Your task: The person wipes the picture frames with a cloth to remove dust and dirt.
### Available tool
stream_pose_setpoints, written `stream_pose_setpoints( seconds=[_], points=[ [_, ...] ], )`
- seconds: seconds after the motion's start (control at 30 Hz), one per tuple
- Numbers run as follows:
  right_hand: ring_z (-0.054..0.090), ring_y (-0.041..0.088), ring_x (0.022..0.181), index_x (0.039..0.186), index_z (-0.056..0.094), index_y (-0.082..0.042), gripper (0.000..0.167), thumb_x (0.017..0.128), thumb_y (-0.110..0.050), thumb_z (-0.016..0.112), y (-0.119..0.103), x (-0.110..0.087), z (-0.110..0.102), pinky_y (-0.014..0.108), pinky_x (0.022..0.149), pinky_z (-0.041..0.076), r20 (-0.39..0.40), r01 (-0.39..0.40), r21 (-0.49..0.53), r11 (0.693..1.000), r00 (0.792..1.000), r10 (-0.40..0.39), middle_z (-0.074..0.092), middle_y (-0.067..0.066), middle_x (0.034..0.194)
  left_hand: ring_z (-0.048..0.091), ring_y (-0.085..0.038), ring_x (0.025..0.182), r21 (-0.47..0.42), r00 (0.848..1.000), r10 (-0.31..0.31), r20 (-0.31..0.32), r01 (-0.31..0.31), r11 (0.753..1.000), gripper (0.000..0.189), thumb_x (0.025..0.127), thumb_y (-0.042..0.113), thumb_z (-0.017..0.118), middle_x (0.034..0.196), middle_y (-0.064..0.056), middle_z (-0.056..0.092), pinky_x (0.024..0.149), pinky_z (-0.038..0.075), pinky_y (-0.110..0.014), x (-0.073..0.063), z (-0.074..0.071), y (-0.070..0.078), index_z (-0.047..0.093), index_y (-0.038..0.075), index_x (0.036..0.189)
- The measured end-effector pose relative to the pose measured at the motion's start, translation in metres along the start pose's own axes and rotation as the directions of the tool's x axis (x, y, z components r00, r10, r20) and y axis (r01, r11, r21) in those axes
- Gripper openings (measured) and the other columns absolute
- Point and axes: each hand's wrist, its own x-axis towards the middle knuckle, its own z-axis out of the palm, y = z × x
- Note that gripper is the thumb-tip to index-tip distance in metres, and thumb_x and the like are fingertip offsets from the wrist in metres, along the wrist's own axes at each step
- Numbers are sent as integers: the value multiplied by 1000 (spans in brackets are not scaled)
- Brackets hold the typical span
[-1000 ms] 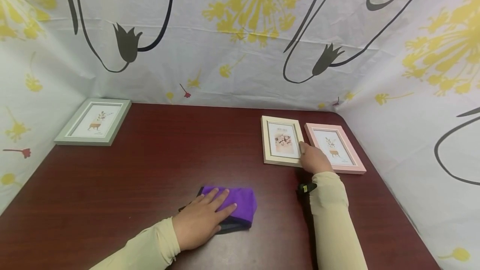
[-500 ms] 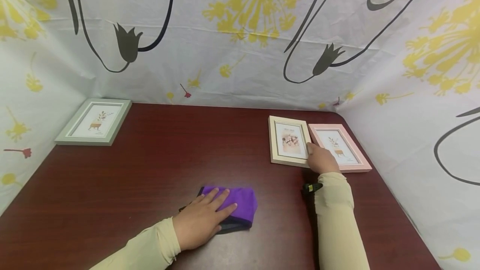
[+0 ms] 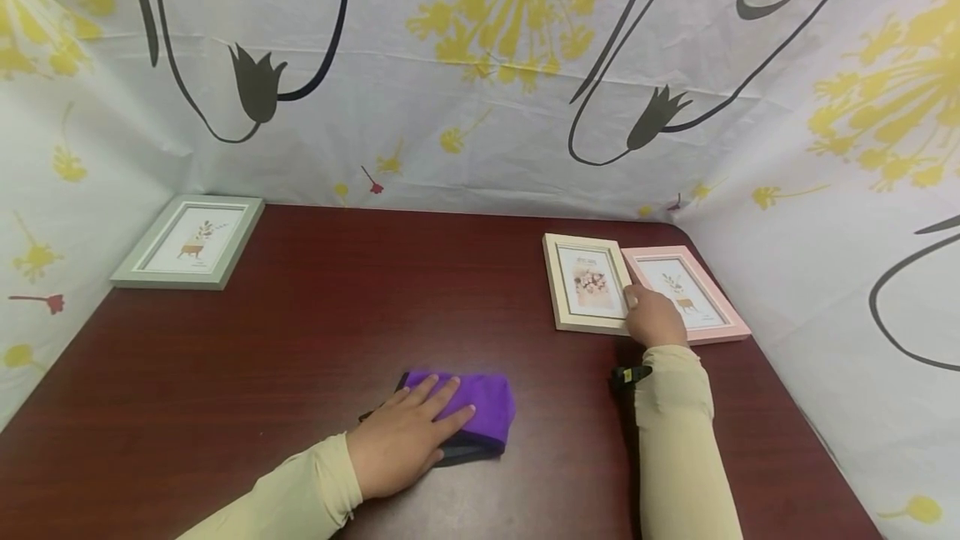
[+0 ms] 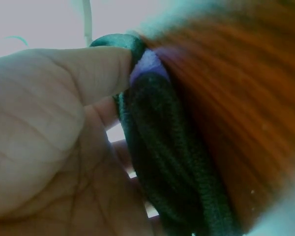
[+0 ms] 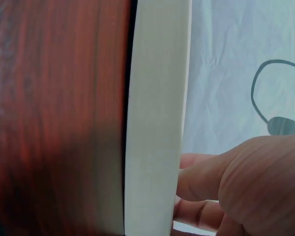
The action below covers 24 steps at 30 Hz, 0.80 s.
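Note:
My right hand (image 3: 656,317) grips a cream photo frame (image 3: 564,294) by its lower right side, thumb on the top edge. In the right wrist view the thumb and fingers lie at the frame's pale side (image 5: 155,108). Close against its right side lies a pink photo frame (image 3: 716,303), partly covered by that hand. My left hand (image 3: 397,447) rests with spread fingers on a folded purple cloth (image 3: 487,407) with dark trim. The left wrist view shows the thumb beside the cloth's dark edge (image 4: 162,142).
A pale green photo frame (image 3: 232,250) lies at the table's back left corner. Patterned white sheeting (image 3: 465,123) hangs around the back and sides of the dark red wooden table (image 3: 360,290). A black strap (image 3: 630,375) shows at the right wrist.
My right hand has slid the cream frame to the right, and the pink frame has shifted right along with it. The left hand and the cloth have stayed in place.

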Motion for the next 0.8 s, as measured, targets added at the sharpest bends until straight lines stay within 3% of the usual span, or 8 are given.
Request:
stream_pose_setpoints(
  seconds=[0.33,0.5,0.63,0.8],
  points=[
    [57,46,109,140,49,4,52,89,2,38,2,-1,0,58,85,47,-22,-25,17,1000,999,25,53,33,134,39,-42,138,-10,1000,-3,16,3,1000,57,96,29,66,153,-20,39,103,43,-55,1,0,1,49,18,149],
    [54,51,114,136,52,8,46,93,-3,42,-12,-7,-2,62,92,44,-124,75,-3,997,989,-75,55,36,128,40,-42,137,-7,1000,-4,16,4,1000,57,95,30,66,153,-20,40,102,43,-55,2,-1,1,50,18,148],
    [51,51,120,135,54,7,43,97,-11,53,-42,-11,-3,61,101,39,-182,289,7,957,942,-283,53,35,130,41,-42,137,-6,1000,1,13,-1,1000,57,95,30,67,152,-20,40,102,43,-55,2,-1,2,50,18,148],
    [41,48,134,144,49,-2,52,98,-21,61,-93,-19,14,58,110,32,-64,516,0,857,855,-515,40,30,148,40,-42,137,-10,1000,-2,18,2,1000,57,95,30,67,153,-19,40,102,43,-55,2,-2,1,50,19,148]
  ],
)
